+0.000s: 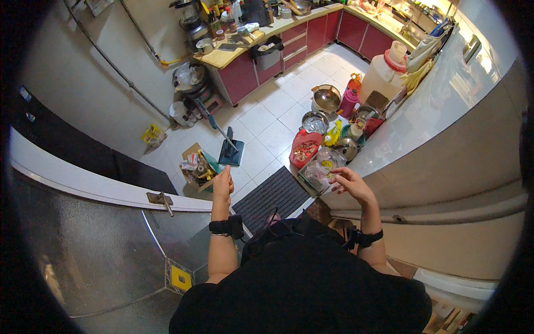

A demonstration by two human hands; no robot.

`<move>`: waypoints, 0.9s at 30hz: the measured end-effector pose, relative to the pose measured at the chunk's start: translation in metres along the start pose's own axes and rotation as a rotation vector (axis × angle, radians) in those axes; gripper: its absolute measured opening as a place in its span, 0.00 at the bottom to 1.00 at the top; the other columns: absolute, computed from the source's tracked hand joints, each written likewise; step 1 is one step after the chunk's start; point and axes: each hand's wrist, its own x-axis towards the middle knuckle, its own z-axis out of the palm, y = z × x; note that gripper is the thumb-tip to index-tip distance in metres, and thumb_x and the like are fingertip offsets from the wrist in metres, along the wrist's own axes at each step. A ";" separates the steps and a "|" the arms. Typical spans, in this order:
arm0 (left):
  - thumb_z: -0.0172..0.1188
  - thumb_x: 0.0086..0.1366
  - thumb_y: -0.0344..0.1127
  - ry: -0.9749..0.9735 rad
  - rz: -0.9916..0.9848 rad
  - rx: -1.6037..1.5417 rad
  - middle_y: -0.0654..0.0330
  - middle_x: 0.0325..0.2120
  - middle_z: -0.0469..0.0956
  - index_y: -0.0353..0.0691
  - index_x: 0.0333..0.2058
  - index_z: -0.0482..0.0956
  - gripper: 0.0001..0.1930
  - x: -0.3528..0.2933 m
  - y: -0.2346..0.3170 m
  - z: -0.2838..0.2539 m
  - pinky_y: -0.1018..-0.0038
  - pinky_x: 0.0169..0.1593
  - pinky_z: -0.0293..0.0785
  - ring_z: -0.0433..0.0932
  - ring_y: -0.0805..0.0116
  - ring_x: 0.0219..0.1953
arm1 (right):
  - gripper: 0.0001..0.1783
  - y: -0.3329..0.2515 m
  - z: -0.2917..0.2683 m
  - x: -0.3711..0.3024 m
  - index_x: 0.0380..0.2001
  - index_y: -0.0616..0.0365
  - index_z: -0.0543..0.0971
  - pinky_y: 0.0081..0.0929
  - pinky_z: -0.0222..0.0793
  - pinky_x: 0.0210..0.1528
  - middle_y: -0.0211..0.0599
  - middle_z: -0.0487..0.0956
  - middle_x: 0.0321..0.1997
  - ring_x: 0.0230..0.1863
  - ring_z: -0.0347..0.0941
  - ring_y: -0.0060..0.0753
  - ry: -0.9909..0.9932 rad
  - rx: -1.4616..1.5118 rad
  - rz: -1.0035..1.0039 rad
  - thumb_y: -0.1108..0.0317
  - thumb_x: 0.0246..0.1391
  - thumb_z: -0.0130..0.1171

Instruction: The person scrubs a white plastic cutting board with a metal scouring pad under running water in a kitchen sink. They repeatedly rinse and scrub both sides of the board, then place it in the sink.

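Note:
My left hand [223, 185] is raised in front of me with its fingers curled in and its thumb side upward. Nothing sticks out of it. Beyond it on the floor, a dark flat-headed floor sweeper [231, 152] has a long handle slanting up to the left. Over on the right, my right hand [355, 185] has bent fingers held apart and appears to hold nothing. From this angle its fingertips overlap clear plastic bags [318, 173] in a crate on the floor; touch cannot be told. Both wrists wear black bands.
A dark ribbed mat [271, 199] lies ahead in the doorway. The door [105, 245] stands at left. A cardboard box [192, 151] sits near the wall. Pots [326, 99], a red bag [305, 148] and a pink thermos [349, 102] crowd the right. Red cabinets [239, 78] line the back.

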 end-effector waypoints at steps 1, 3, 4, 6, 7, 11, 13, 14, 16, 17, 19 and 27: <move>0.61 0.70 0.51 -0.008 0.007 -0.003 0.75 0.11 0.57 0.52 0.18 0.62 0.24 0.001 -0.001 0.000 0.80 0.15 0.43 0.51 0.83 0.09 | 0.21 0.000 0.000 0.000 0.60 0.58 0.72 0.19 0.75 0.37 0.38 0.81 0.46 0.38 0.78 0.23 0.007 -0.001 0.002 0.60 0.69 0.54; 0.61 0.70 0.50 -0.010 0.014 -0.005 0.75 0.11 0.56 0.52 0.17 0.62 0.24 0.002 -0.003 0.000 0.80 0.14 0.43 0.50 0.83 0.09 | 0.20 -0.001 0.002 -0.001 0.58 0.58 0.73 0.18 0.73 0.35 0.33 0.81 0.44 0.35 0.74 0.19 0.007 0.008 0.008 0.60 0.69 0.55; 0.61 0.70 0.50 -0.011 0.018 -0.006 0.75 0.11 0.56 0.53 0.17 0.62 0.24 0.003 -0.004 0.000 0.80 0.14 0.43 0.50 0.84 0.09 | 0.20 -0.001 0.002 -0.001 0.58 0.58 0.74 0.18 0.73 0.35 0.33 0.82 0.44 0.35 0.75 0.19 0.020 -0.001 0.004 0.60 0.69 0.55; 0.61 0.70 0.50 -0.012 0.016 0.001 0.75 0.11 0.56 0.53 0.17 0.61 0.25 0.004 -0.005 0.000 0.80 0.14 0.43 0.50 0.84 0.09 | 0.20 -0.003 0.003 -0.002 0.58 0.58 0.74 0.18 0.73 0.34 0.34 0.82 0.43 0.34 0.75 0.19 0.021 0.006 0.006 0.60 0.69 0.55; 0.61 0.70 0.50 -0.011 0.014 0.005 0.75 0.11 0.56 0.53 0.17 0.61 0.25 0.005 -0.006 0.000 0.80 0.14 0.43 0.50 0.84 0.09 | 0.20 -0.003 0.003 -0.002 0.58 0.58 0.74 0.19 0.73 0.34 0.34 0.82 0.43 0.34 0.75 0.19 0.023 -0.007 0.002 0.59 0.69 0.55; 0.62 0.70 0.50 -0.028 0.003 -0.002 0.75 0.11 0.56 0.52 0.17 0.61 0.25 0.006 -0.007 0.001 0.80 0.14 0.43 0.51 0.84 0.09 | 0.20 -0.004 0.003 -0.002 0.58 0.58 0.74 0.19 0.73 0.34 0.35 0.83 0.44 0.34 0.76 0.20 0.025 -0.016 0.004 0.59 0.69 0.55; 0.62 0.70 0.49 -0.026 -0.024 -0.018 0.75 0.11 0.56 0.52 0.17 0.61 0.25 0.005 -0.006 0.003 0.80 0.14 0.43 0.51 0.84 0.09 | 0.20 -0.004 0.004 -0.003 0.58 0.58 0.73 0.19 0.74 0.34 0.36 0.83 0.44 0.34 0.77 0.21 0.025 -0.012 0.009 0.59 0.69 0.55; 0.62 0.70 0.49 -0.038 -0.010 0.002 0.75 0.11 0.56 0.52 0.17 0.61 0.24 0.005 -0.006 0.004 0.80 0.14 0.42 0.51 0.84 0.09 | 0.21 -0.003 0.004 -0.003 0.59 0.58 0.73 0.19 0.74 0.34 0.36 0.83 0.44 0.34 0.77 0.21 0.027 -0.009 0.014 0.59 0.69 0.55; 0.61 0.70 0.49 -0.043 -0.017 -0.007 0.75 0.11 0.56 0.52 0.17 0.62 0.24 0.004 -0.005 0.005 0.80 0.14 0.42 0.51 0.84 0.09 | 0.21 -0.002 0.003 -0.003 0.59 0.58 0.73 0.20 0.74 0.34 0.36 0.83 0.44 0.34 0.77 0.21 0.026 -0.003 0.020 0.59 0.69 0.55; 0.61 0.70 0.49 -0.032 -0.009 0.012 0.75 0.11 0.56 0.52 0.18 0.62 0.24 0.005 -0.005 0.006 0.80 0.14 0.42 0.51 0.84 0.09 | 0.21 -0.001 0.003 -0.003 0.59 0.58 0.73 0.20 0.74 0.34 0.36 0.83 0.44 0.35 0.77 0.21 0.022 0.000 0.022 0.59 0.69 0.55; 0.61 0.70 0.49 -0.044 -0.006 -0.007 0.75 0.11 0.56 0.52 0.18 0.62 0.24 0.005 -0.006 0.006 0.80 0.15 0.42 0.51 0.83 0.09 | 0.21 0.000 0.003 -0.003 0.59 0.58 0.73 0.20 0.74 0.35 0.36 0.83 0.44 0.35 0.76 0.21 0.021 0.001 0.021 0.59 0.69 0.55; 0.60 0.71 0.50 -0.058 0.000 0.020 0.75 0.11 0.55 0.51 0.18 0.62 0.24 0.009 -0.008 0.005 0.79 0.15 0.42 0.50 0.83 0.09 | 0.21 0.001 0.001 -0.005 0.60 0.58 0.72 0.20 0.76 0.37 0.37 0.82 0.46 0.37 0.79 0.22 0.018 -0.067 0.018 0.59 0.70 0.53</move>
